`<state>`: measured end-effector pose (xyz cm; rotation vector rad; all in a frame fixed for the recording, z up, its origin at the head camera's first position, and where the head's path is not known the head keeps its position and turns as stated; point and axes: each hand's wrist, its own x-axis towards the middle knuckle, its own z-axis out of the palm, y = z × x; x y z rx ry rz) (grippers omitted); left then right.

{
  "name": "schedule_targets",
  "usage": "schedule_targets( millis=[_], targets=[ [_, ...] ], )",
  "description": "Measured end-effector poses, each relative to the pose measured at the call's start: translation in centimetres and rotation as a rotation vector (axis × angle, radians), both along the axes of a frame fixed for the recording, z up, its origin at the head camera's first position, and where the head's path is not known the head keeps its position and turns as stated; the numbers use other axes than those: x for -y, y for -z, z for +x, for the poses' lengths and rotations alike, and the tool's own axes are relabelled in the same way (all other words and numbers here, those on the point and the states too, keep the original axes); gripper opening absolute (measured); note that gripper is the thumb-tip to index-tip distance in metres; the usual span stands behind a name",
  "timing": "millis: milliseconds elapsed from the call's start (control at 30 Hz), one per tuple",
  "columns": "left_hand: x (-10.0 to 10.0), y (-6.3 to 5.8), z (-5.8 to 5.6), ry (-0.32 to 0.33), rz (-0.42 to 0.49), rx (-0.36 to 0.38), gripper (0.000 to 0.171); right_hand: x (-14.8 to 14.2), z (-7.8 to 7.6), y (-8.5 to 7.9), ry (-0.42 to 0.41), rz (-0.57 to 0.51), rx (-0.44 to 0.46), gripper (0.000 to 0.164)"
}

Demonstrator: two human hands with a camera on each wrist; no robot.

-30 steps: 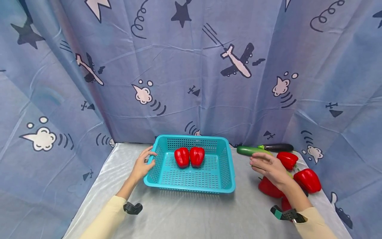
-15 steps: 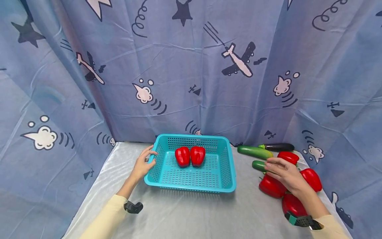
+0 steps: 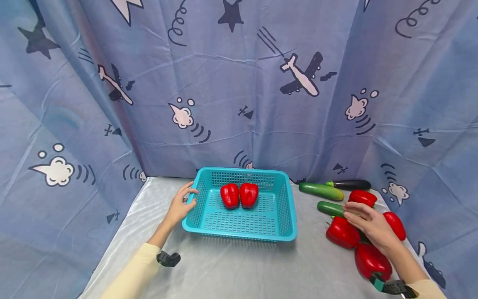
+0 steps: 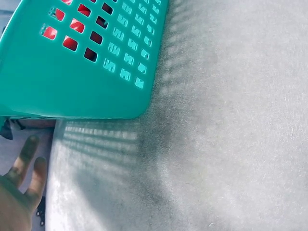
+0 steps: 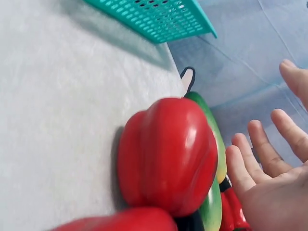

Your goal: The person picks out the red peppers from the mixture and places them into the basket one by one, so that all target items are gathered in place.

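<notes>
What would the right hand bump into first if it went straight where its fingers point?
Probably the shorter green vegetable: in the head view it lies right in front of the right hand. The hand's height is hard to tell, though, so it might pass over.

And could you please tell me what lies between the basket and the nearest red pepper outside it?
In the head view, the stretch between the basket and that red pepper is bare cloth.

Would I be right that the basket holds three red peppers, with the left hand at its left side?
Not quite: the basket holds two red peppers, not three, as the head view shows; the left hand is at its left side.
</notes>
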<state>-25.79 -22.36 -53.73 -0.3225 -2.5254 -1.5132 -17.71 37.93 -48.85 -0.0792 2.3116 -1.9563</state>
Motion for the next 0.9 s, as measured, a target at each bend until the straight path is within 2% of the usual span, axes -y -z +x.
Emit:
schedule_targets(
  millis=[100, 167, 400, 900],
  targets=[
    [-0.1, -0.1, 0.0, 0.001, 0.004, 0.006, 0.026, -0.2, 0.2, 0.1, 0.026, 0.182, -0.022, 0.046],
    [-0.1, -0.1, 0.1, 0.0, 0.008, 0.01, 0.026, -0.4, 0.4, 0.3, 0.029, 0.245, -0.026, 0.053],
    [-0.1, -0.2, 0.1, -0.001, 0.016, 0.014, 0.027, -1.0, 0.9, 1.3, -0.027, 0.33, -0.046, 0.068],
    [-0.1, -0.1, 0.0, -0.005, 0.01, 0.002, 0.027, -0.8, 1.2, 2.7, -0.07, 0.492, -0.039, 0.075]
  ],
)
